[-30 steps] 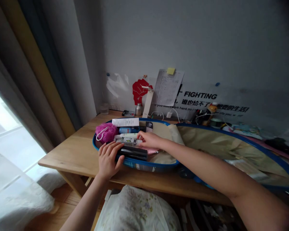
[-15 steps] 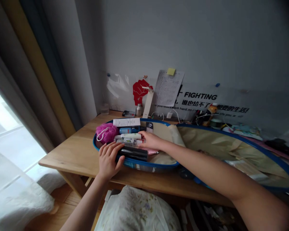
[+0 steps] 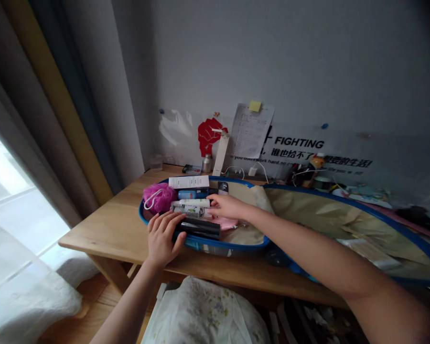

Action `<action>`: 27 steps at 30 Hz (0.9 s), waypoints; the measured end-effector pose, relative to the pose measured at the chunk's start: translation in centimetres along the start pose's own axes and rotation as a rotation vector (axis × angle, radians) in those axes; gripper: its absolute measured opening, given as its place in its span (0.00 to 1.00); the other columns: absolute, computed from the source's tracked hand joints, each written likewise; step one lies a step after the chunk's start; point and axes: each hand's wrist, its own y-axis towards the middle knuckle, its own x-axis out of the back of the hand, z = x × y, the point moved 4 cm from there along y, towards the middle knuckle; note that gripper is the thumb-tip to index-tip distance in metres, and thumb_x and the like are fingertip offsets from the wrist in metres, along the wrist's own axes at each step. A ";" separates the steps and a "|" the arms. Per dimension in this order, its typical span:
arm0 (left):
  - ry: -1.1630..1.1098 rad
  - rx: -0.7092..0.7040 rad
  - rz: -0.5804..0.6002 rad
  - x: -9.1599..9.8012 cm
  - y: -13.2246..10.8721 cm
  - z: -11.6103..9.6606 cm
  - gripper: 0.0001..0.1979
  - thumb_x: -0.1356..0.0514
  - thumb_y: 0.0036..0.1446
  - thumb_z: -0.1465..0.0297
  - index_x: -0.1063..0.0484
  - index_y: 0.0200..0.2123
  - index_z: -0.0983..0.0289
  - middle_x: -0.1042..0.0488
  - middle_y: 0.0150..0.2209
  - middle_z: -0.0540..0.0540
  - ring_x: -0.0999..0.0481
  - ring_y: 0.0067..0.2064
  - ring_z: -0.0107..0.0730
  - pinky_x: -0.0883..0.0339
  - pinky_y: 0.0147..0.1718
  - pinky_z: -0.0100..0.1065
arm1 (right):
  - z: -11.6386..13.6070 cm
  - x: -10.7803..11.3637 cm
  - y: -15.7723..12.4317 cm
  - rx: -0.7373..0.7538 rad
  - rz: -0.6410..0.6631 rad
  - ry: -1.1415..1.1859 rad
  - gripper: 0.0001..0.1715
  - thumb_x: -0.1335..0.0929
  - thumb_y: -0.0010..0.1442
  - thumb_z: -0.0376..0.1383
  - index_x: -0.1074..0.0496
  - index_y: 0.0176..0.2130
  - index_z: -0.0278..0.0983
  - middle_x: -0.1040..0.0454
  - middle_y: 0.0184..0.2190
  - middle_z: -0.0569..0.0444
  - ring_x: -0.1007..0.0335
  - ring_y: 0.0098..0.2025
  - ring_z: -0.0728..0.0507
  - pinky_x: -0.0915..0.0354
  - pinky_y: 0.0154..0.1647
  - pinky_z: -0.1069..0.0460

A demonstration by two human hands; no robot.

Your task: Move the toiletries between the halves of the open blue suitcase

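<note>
An open blue suitcase (image 3: 225, 245) with a beige lining lies on the wooden desk (image 3: 111, 224). Its left half holds a pink bath pouf (image 3: 160, 197), a white box (image 3: 188, 181), a blue bottle (image 3: 190, 194), pale tubes (image 3: 190, 206) and black tubes (image 3: 200, 227). My left hand (image 3: 162, 235) lies with fingers spread on the suitcase's near rim and the end of the black tubes. My right hand (image 3: 228, 206) reaches in from the right, its fingertips resting on the right ends of the pale tubes, above a pink item (image 3: 225, 222).
The suitcase's other half (image 3: 344, 224) spreads to the right. Along the wall stand a small bottle (image 3: 207, 163), a white box (image 3: 220, 154), cables and clutter, with a FIGHTING poster (image 3: 297, 142) behind. Curtains (image 3: 57, 110) hang at the left. A floral cloth (image 3: 204, 310) lies in front of me.
My right hand has slid slightly to the right along the pale tubes, uncovering more of the pink item. My left hand has stayed in place.
</note>
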 end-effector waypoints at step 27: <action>0.059 -0.094 -0.030 0.1 0.2 -0.3 0.18 0.50 0.68 0.62 0.28 0.52 0.62 0.21 0.47 0.61 0.24 0.51 0.47 0.42 0.55 0.46 | -25.1 8.2 -16.7 -0.630 0.216 -0.322 0.05 0.27 0.58 0.33 0.26 0.37 0.35 0.24 0.38 0.52 0.28 0.39 0.48 0.32 0.44 0.50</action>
